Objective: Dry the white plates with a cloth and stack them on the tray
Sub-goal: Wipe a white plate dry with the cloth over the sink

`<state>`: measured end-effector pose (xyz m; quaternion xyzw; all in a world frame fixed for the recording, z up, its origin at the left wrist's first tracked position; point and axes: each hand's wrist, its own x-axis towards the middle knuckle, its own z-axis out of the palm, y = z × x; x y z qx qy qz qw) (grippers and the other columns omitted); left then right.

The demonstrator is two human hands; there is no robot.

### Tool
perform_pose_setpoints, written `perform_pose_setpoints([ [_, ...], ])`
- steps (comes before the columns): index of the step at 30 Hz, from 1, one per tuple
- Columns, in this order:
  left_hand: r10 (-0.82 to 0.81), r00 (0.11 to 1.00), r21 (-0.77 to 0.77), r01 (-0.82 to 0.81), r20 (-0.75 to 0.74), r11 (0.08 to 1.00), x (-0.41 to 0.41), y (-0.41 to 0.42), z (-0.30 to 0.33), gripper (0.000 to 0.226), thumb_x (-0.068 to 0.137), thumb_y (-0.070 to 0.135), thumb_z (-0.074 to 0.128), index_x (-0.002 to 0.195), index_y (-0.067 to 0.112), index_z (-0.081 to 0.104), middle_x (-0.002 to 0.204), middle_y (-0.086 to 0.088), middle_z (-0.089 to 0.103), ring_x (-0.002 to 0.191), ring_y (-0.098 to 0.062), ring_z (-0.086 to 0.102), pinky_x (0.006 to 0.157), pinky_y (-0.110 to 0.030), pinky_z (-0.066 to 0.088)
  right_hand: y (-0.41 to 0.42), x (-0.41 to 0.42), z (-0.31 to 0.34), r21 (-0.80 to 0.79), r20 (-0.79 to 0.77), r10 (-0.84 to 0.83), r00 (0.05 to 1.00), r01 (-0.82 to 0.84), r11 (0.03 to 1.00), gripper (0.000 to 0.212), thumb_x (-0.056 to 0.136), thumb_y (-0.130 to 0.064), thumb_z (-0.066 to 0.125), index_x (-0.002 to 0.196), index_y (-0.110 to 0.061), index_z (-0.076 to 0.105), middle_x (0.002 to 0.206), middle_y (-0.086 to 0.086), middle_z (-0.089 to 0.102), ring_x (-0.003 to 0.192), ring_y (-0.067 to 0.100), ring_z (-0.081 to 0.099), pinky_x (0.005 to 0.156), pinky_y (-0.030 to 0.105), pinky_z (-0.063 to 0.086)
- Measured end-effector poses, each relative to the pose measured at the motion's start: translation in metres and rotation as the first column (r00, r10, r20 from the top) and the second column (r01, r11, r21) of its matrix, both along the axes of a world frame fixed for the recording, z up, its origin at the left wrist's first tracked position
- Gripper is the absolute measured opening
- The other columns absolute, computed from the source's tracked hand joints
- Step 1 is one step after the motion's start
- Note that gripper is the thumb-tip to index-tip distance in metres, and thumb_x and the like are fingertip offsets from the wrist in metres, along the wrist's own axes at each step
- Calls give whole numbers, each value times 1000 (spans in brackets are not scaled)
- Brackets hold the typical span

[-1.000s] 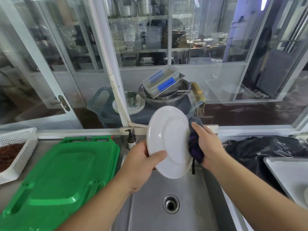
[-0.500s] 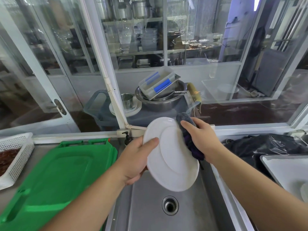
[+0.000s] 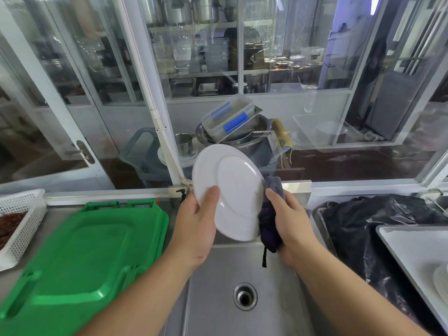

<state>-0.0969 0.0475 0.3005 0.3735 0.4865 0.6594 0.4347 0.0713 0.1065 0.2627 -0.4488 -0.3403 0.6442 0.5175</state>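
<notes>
Head view: cloth [image 3: 269, 221] hides the plate [image 3: 232, 190]'s right rim.

A round white plate [image 3: 232, 190] is held tilted on edge above a steel sink, its underside facing the viewer. A bunched dark purple-grey cloth [image 3: 270, 219] presses against its right rim. At far right, a pale tray [image 3: 412, 248] holds stacked white plates [image 3: 441, 281].
</notes>
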Motion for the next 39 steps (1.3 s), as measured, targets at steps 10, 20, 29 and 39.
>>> perform_pose_setpoints([
  [10,-154,939,-154,209,307,966,-18,-3,24,68,75,32,76,139,12,64,135,-14,71,130,-33,64,110,-52,47,26,20,13,154,109,-12,994,-5,988,26,80,-29,76,105,-20,77,85,14,66,75,29,55,72,45,46],
  [20,-122,946,-139,170,299,976,-17,-10,26,41,85,12,68,124,1,69,128,-27,70,115,-38,65,110,-59,46,38,29,31,194,163,70,984,-101,976,31,76,-35,80,106,-29,80,99,11,78,84,30,67,81,49,58],
  [29,24,961,28,-33,277,999,4,-3,11,32,103,0,56,102,20,81,107,-2,81,96,-12,76,75,-26,62,3,-6,11,39,-5,-41,999,41,998,15,88,-32,71,87,-17,67,66,7,55,49,21,43,47,26,38],
  [39,-126,950,11,128,286,992,8,-8,9,55,78,4,69,128,26,65,125,-5,74,111,-22,72,82,-38,62,-2,-7,8,28,22,-54,998,54,998,19,77,-27,72,90,-14,68,66,6,51,51,21,41,48,29,38],
])
